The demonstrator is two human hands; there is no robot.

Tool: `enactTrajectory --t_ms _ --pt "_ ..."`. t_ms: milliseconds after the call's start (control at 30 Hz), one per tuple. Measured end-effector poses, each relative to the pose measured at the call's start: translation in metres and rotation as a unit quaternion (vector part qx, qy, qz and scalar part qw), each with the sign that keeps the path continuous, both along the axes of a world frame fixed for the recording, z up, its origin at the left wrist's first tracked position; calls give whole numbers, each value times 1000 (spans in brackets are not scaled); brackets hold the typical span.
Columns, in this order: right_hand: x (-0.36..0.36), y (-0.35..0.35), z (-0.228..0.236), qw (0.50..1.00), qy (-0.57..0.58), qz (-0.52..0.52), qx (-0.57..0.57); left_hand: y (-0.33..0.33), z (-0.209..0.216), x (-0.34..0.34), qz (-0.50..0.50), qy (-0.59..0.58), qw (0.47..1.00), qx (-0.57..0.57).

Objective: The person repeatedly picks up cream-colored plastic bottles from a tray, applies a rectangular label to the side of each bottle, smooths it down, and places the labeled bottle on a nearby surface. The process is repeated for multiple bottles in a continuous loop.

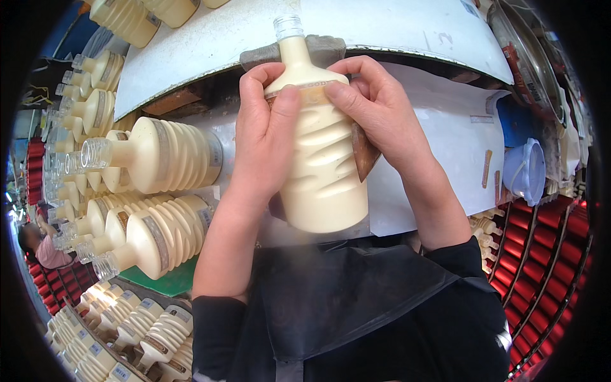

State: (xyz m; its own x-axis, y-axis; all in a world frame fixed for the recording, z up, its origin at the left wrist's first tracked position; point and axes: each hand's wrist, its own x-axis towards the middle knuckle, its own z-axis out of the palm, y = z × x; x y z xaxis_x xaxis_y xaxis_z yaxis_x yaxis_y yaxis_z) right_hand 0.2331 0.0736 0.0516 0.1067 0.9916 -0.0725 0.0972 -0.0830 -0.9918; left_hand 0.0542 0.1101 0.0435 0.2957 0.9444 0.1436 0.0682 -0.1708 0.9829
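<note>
A cream-coloured bottle (pixel 324 184) with a clear threaded neck and swirling ridges lies in front of me, neck pointing away. My left hand (pixel 268 127) is closed around its left shoulder, thumb pressed near a gold-brown label band (pixel 312 95). On the opposite shoulder my right hand (pixel 380 105) grips it, its thumb on the band's right part. Behind the bottle's neck is a grey cloth pad (pixel 328 52). A brown wedge-shaped piece (pixel 364 154) shows between the bottle's right side and my right wrist; I cannot tell what it rests on.
Similar bottles (pixel 172 156) are stacked on my left, with more in a crate (pixel 143 331) at lower left. A white board (pixel 394 25) lies ahead, a pale blue bucket (pixel 525 172) stands right, above rows of red cylinders (pixel 541 254). Another person (pixel 51 248) is far left.
</note>
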Motion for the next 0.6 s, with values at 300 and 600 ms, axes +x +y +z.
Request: enactTrajectory --t_ms 300,600 --pt "-1 1 3 1000 -3 0 -16 2 -2 -2 -7 -1 1000 -5" --pt "2 1 -6 993 120 18 -2 0 -2 1 -2 -10 1000 -3"
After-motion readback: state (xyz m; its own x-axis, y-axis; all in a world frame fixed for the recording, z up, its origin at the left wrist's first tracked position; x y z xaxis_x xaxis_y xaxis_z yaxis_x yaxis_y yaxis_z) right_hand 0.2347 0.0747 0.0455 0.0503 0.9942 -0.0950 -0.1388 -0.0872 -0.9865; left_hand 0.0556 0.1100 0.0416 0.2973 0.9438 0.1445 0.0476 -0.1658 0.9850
